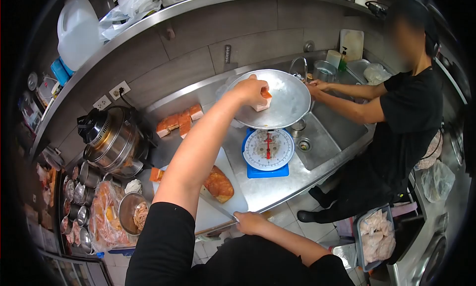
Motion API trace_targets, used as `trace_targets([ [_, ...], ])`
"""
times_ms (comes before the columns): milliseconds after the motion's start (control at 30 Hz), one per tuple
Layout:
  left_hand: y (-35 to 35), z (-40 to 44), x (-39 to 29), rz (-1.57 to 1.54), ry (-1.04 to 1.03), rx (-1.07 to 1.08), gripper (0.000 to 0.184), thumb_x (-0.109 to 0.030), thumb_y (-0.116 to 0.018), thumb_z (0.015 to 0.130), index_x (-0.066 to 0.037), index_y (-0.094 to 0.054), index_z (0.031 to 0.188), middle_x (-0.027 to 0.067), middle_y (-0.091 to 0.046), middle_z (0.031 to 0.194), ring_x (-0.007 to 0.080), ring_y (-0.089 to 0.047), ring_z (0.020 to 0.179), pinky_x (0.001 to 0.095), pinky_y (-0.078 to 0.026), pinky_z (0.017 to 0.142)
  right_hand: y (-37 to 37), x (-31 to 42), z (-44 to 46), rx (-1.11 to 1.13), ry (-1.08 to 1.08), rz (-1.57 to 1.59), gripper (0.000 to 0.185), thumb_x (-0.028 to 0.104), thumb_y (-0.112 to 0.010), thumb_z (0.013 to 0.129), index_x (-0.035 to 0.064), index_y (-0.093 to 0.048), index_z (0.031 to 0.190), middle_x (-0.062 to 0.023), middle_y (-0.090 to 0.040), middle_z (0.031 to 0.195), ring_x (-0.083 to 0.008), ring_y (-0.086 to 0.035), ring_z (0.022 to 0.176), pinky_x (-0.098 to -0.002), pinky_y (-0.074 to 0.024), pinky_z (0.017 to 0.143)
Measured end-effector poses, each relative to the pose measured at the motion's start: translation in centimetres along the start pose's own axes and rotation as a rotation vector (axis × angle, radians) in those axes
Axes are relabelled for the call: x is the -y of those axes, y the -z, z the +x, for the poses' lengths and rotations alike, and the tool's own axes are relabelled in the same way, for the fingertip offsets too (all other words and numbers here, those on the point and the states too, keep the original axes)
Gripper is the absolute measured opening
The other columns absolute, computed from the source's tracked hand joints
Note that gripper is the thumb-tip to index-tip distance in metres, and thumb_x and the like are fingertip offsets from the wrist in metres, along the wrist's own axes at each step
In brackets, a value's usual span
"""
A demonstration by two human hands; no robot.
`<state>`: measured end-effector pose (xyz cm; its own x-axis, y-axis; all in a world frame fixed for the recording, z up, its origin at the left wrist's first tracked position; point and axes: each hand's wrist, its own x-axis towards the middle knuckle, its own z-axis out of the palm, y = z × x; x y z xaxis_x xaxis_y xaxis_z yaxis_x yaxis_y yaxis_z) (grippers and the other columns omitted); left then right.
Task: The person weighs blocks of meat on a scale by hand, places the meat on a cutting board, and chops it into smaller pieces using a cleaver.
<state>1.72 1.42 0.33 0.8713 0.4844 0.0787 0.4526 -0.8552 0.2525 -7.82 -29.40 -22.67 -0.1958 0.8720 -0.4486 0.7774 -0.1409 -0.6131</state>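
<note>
A blocky chunk of pale meat with an orange-brown crust [262, 106] is pinched in the left hand [249, 90], inside or just over the wide, round, dull-metal pan [291, 100] atop a blue scale with a round white dial [268, 153]. The right hand [251, 222], well apart, grips a long metal knife [222, 209] over a smooth white cutting board [239, 201] bearing a browned, rounded meat slab [218, 185].

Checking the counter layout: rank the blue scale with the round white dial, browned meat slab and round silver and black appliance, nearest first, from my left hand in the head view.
1. Blue scale: just below your left hand.
2. Browned meat slab: lower left, on the white board.
3. Silver and black appliance: farther left.
</note>
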Motion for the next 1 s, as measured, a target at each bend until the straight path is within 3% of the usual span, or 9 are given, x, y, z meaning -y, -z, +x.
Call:
trace_targets([
  [267, -0.6, -0.5, 1.8, -0.074, -0.154, 0.076, 0.059, -0.028, -0.078, 0.081, -0.014, -0.063, 0.136, 0.0141, -0.058, 0.131, 0.0305, -0.06, 0.119, 0.0384, -0.048, 0.102, -0.5, -0.5, 0.3, -0.025, 0.04, -0.013, 0.034, 0.026, -0.058, 0.096, 0.006, -0.057, 0.124, -0.0239, -0.072, 0.107, -0.044, -0.069, 0.103, -0.0542, -0.0535, 0.091],
  [333, -0.3, -2.0, 1.0, -0.058, -0.125, -0.05, 0.065, -0.029, -0.078, 0.083, -0.013, -0.059, 0.143, 0.0151, -0.055, 0.143, 0.0313, -0.055, 0.131, 0.0388, -0.045, 0.109, -0.2, -0.3, 0.2, -0.011, 0.029, -0.015, 0.035, 0.026, -0.058, 0.096, 0.0057, -0.057, 0.124, -0.0237, -0.072, 0.107, -0.0441, -0.069, 0.103, -0.0542, -0.0533, 0.092],
  [500, 2.9, -11.4, 0.3, -0.141, -0.14, -0.312, 0.059, -0.031, -0.074, 0.091, -0.012, -0.057, 0.144, 0.0158, -0.05, 0.153, 0.032, -0.05, 0.14, 0.0402, -0.042, 0.115, 0.3, -0.3, 0.4, 0.028, 0.011, -0.007, 0.038, 0.027, -0.058, 0.097, 0.0051, -0.057, 0.128, -0.0239, -0.072, 0.11, -0.0437, -0.069, 0.105, -0.0533, -0.0531, 0.093],
  [633, 3.4, -25.1, 2.9, -0.278, -0.017, -0.341, 0.053, -0.026, -0.076, 0.091, -0.006, -0.06, 0.138, 0.0154, -0.06, 0.14, 0.0303, -0.058, 0.129, 0.0402, -0.048, 0.107, 0.3, -0.6, 0.7, 0.046, 0.021, -0.018, 0.045, 0.03, -0.059, 0.097, 0.0049, -0.055, 0.134, -0.0236, -0.071, 0.116, -0.0429, -0.068, 0.109, -0.0522, -0.0526, 0.095],
  [700, 0.8, -32.0, 6.5, -0.357, 0.22, -0.296, 0.051, -0.023, -0.077, 0.091, -0.003, -0.061, 0.136, 0.0165, -0.064, 0.135, 0.0305, -0.063, 0.12, 0.0399, -0.05, 0.102, 0.4, -0.6, 0.7, 0.057, 0.009, -0.011, 0.048, 0.032, -0.06, 0.097, 0.0055, -0.054, 0.136, -0.0231, -0.071, 0.118, -0.0425, -0.067, 0.111, -0.0517, -0.0522, 0.096],
  [767, -5.7, -39.1, 12.3, -0.568, 0.539, -0.272, 0.057, -0.029, -0.08, 0.086, -0.004, -0.063, 0.134, 0.0182, -0.067, 0.125, 0.0305, -0.065, 0.108, 0.0394, -0.051, 0.097, 0.4, -0.8, 0.8, 0.042, 0.021, -0.032, 0.046, 0.034, -0.06, 0.097, 0.0074, -0.055, 0.134, -0.023, -0.071, 0.116, -0.0428, -0.068, 0.108, -0.0519, -0.0527, 0.095],
  [833, -8.4, -43.7, 11.0, -0.299, 0.686, -0.129, 0.072, -0.034, -0.085, 0.081, -0.004, -0.057, 0.141, 0.0208, -0.064, 0.128, 0.0336, -0.063, 0.115, 0.0415, -0.05, 0.1, 0.8, -0.5, 0.6, 0.045, 0.016, -0.022, 0.045, 0.031, -0.059, 0.096, 0.0062, -0.056, 0.132, -0.024, -0.071, 0.113, -0.043, -0.068, 0.107, -0.0524, -0.0529, 0.094],
  [933, -17.6, -48.8, 13.0, -0.17, 0.777, -0.143, 0.088, -0.038, -0.087, 0.076, -0.003, -0.048, 0.148, 0.022, -0.058, 0.136, 0.0375, -0.059, 0.123, 0.0435, -0.049, 0.104, 1.2, 0.0, 0.5, 0.053, -0.009, -0.002, 0.042, 0.028, -0.059, 0.094, 0.0063, -0.057, 0.13, -0.0254, -0.072, 0.11, -0.0433, -0.069, 0.105, -0.053, -0.0535, 0.093],
  [1000, -18.5, -48.1, 11.1, -0.258, 0.829, -0.145, 0.092, -0.037, -0.086, 0.077, -0.001, -0.043, 0.151, 0.0227, -0.052, 0.141, 0.0402, -0.055, 0.129, 0.0434, -0.047, 0.107, 0.8, -0.4, 0.7, 0.044, -0.039, -0.001, 0.039, 0.03, -0.059, 0.095, 0.0088, -0.058, 0.128, -0.0257, -0.072, 0.107, -0.0437, -0.069, 0.103, -0.0533, -0.0539, 0.091],
])
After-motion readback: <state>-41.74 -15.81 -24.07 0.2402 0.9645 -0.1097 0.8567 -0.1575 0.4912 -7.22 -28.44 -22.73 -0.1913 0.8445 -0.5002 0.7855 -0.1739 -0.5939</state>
